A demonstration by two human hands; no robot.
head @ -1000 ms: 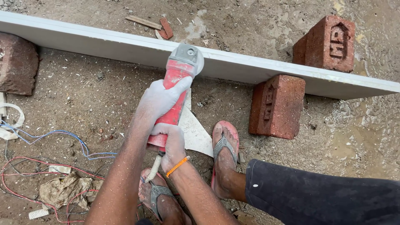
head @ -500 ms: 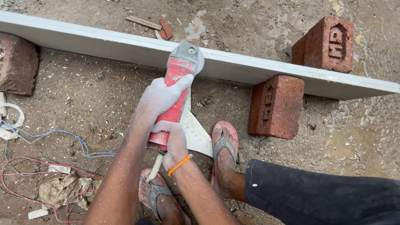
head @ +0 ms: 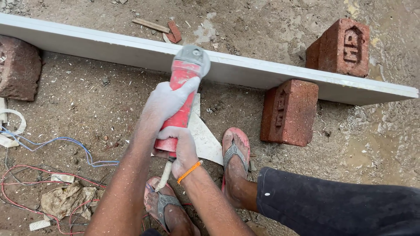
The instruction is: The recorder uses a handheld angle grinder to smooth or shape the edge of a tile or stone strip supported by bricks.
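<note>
Brown, damp dirt ground (head: 87,109) fills the view, and across it runs a long white stone slab (head: 271,72), lying slantwise from the upper left to the right edge. Its right part rests on a red clay brick (head: 288,111) standing on end, with a second red brick (head: 343,46) just behind the slab; a worn reddish block (head: 17,67) sits under its left end. The red-bodied angle grinder with a grey metal head (head: 186,83) is held over the near edge of the slab, its head touching the white surface around the middle. The left hand (head: 168,100), dusted white, is wrapped firmly around the grinder's body, and the right hand (head: 183,148), with an orange band at the wrist, is closed around its rear end by the cord. A white triangular offcut (head: 205,140) lies under the tool beside a foot in a red sandal (head: 236,150). Red and blue wires (head: 52,144) trail at the left.
</note>
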